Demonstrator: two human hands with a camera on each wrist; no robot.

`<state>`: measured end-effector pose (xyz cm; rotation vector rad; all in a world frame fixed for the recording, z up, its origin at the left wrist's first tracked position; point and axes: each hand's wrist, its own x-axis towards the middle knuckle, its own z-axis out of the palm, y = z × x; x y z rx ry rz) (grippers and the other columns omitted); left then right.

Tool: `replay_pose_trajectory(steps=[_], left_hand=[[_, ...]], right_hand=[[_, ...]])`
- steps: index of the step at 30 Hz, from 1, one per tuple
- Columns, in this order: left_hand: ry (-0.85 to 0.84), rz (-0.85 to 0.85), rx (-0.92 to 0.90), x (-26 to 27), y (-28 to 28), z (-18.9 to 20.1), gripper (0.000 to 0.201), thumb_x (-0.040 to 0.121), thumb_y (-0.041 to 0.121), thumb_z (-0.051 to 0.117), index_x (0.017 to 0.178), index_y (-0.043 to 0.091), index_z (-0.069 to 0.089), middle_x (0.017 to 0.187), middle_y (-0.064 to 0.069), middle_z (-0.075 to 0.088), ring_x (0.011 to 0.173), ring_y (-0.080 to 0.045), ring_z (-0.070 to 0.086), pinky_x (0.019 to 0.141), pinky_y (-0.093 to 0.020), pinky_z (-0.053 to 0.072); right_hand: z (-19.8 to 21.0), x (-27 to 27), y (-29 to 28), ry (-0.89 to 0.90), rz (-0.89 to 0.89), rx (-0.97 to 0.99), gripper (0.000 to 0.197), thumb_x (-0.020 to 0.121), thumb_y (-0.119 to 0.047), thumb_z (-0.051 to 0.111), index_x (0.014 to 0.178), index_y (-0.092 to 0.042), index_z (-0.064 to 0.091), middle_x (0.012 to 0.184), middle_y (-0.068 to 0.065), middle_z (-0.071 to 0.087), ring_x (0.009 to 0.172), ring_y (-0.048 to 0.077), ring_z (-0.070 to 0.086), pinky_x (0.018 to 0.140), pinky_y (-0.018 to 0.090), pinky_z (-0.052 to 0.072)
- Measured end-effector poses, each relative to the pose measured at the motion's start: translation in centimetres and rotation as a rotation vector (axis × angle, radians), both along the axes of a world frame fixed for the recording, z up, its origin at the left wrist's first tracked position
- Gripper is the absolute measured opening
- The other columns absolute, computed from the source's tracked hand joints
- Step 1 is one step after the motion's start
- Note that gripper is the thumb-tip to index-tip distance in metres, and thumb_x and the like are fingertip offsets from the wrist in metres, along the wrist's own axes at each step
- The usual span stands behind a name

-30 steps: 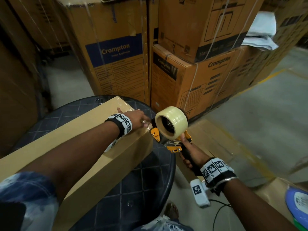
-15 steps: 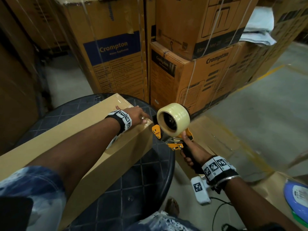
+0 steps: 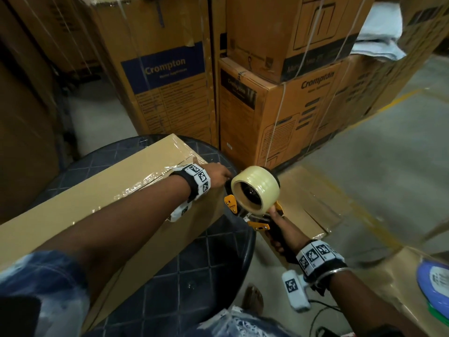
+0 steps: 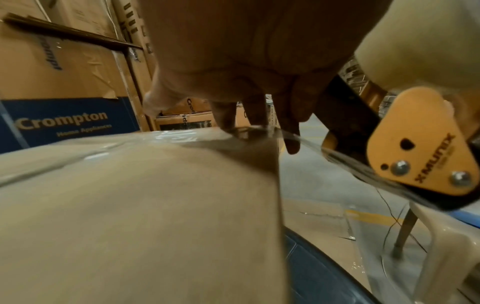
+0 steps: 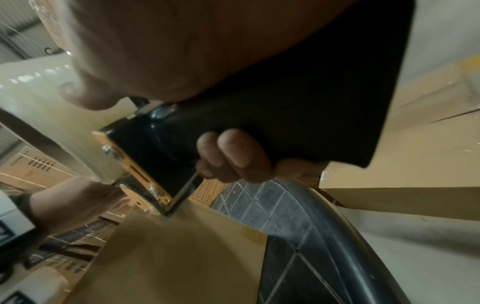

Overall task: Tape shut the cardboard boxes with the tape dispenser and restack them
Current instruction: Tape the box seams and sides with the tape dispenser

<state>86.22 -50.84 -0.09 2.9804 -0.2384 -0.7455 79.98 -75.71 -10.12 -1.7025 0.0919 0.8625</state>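
Note:
A long plain cardboard box [image 3: 102,210] lies across a round dark table [image 3: 189,283]. Clear tape runs along its top seam. My left hand [image 3: 216,175] rests at the box's far right end, its fingers [image 4: 255,115] pressing the tape down at the top edge. My right hand [image 3: 281,235] grips the black handle of the yellow tape dispenser [image 3: 255,190], which carries a roll of clear tape. The dispenser's head [image 4: 420,148] sits just past the box end, with a strip of tape stretched from it to the box. In the right wrist view my fingers [image 5: 233,152] curl round the dispenser's handle [image 5: 324,111].
Tall stacks of printed Crompton cartons [image 3: 286,98] stand close behind the table. Flattened cardboard [image 3: 311,210] lies on the concrete floor to the right. A white cloth [image 3: 379,35] sits on one stack. Another carton [image 3: 413,288] lies at the lower right.
My view has dipped slightly. The left hand and the dispenser stay at the box's right end, with the dispenser shifted a little right and away from the box edge.

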Motion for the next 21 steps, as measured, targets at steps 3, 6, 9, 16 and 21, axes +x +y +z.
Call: replay_pose_trajectory(steps=[3, 6, 9, 16, 21], left_hand=[[0.046, -0.054, 0.026, 0.3, 0.1, -1.3, 0.041, 0.104, 0.019, 0.04, 0.144, 0.015, 0.048, 0.152, -0.004, 0.042, 0.147, -0.025, 0.026, 0.118, -0.043, 0.009], [0.054, -0.09, 0.122, 0.4, 0.4, -2.6, 0.053, 0.098, 0.029, 0.053, 0.148, 0.02, 0.041, 0.156, -0.005, 0.036, 0.149, -0.031, 0.015, 0.122, -0.043, 0.009], [0.029, -0.077, 0.194, 0.3, -0.3, -2.8, 0.049, 0.101, 0.032, 0.049, 0.148, 0.026, 0.04, 0.161, -0.002, 0.024, 0.151, -0.028, 0.007, 0.12, -0.05, 0.007], [0.03, 0.045, 0.192, -0.3, -0.3, -3.3, 0.048, 0.098, 0.046, 0.046, 0.145, 0.041, 0.041, 0.164, 0.012, 0.009, 0.152, -0.021, -0.005, 0.099, -0.086, 0.006], [-0.002, -0.089, 0.31, 0.4, -0.2, -4.9, 0.053, 0.097, 0.05, 0.046, 0.148, 0.036, 0.037, 0.164, 0.002, 0.015, 0.152, -0.025, 0.0, 0.115, -0.069, 0.006]], right_hand=[[-0.6, -0.4, -0.1, 0.023, -0.019, 0.055, 0.106, 0.048, -0.107, 0.055, 0.093, -0.011, 0.058, 0.062, 0.003, 0.035, 0.047, 0.014, 0.026, 0.046, 0.024, 0.021], [-1.0, -0.6, 0.0, 0.039, -0.028, 0.082, 0.117, 0.042, -0.108, 0.055, 0.108, -0.011, 0.063, 0.061, 0.001, 0.036, 0.045, 0.012, 0.026, 0.041, 0.021, 0.023], [-1.2, -0.7, 0.4, 0.033, -0.052, 0.09, 0.124, 0.041, -0.108, 0.055, 0.121, -0.013, 0.062, 0.061, 0.001, 0.036, 0.045, 0.012, 0.027, 0.041, 0.021, 0.024], [-1.7, -0.4, 0.6, 0.064, -0.074, 0.035, 0.097, 0.054, -0.106, 0.044, 0.099, -0.022, 0.065, 0.063, 0.002, 0.038, 0.045, 0.013, 0.029, 0.042, 0.022, 0.027], [-1.7, -0.5, 0.9, 0.072, -0.073, 0.049, 0.092, 0.067, -0.103, 0.038, 0.101, -0.021, 0.067, 0.061, 0.001, 0.036, 0.045, 0.013, 0.028, 0.042, 0.023, 0.026]])
